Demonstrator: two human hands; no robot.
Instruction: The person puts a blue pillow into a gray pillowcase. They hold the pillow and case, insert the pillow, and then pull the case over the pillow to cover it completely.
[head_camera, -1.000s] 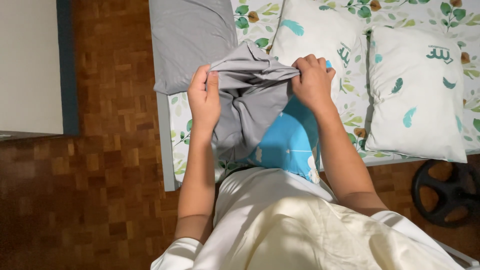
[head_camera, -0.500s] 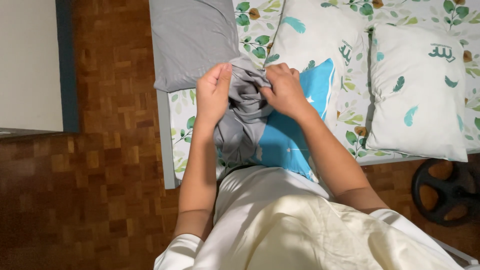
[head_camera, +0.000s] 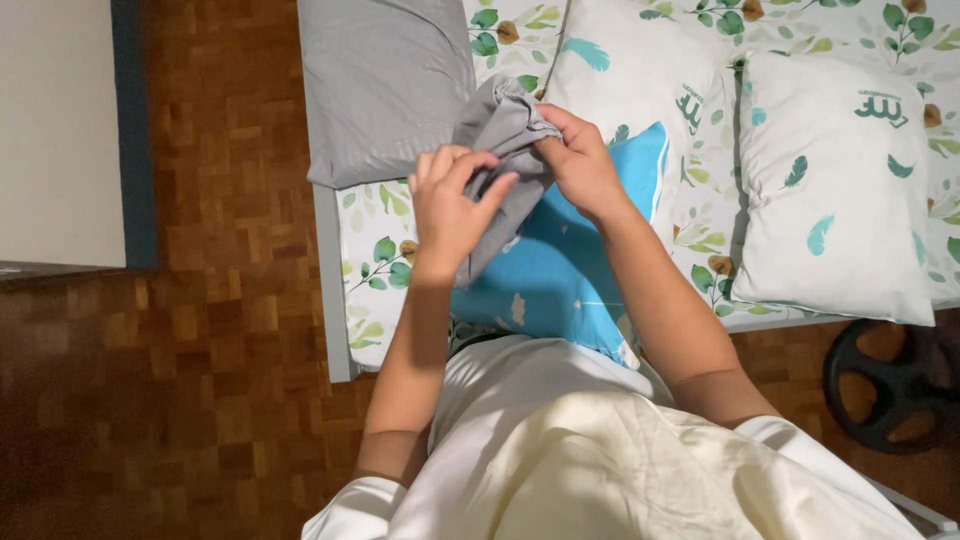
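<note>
A grey pillowcase is bunched up between both hands above a blue pillow that lies on the bed. My left hand grips the lower folds of the grey cloth. My right hand pinches its upper edge. The blue pillow's near end reaches my lap and part of it is hidden under my arms.
A grey-cased pillow lies at the bed's left end. Two white pillows with feather prints rest on the leaf-patterned sheet. A black weight plate sits on the parquet floor at right. A pale cabinet stands left.
The grey pillowcase has been gathered into a smaller bunch and lifted off the blue pillow. Both hands have come closer together and moved up.
</note>
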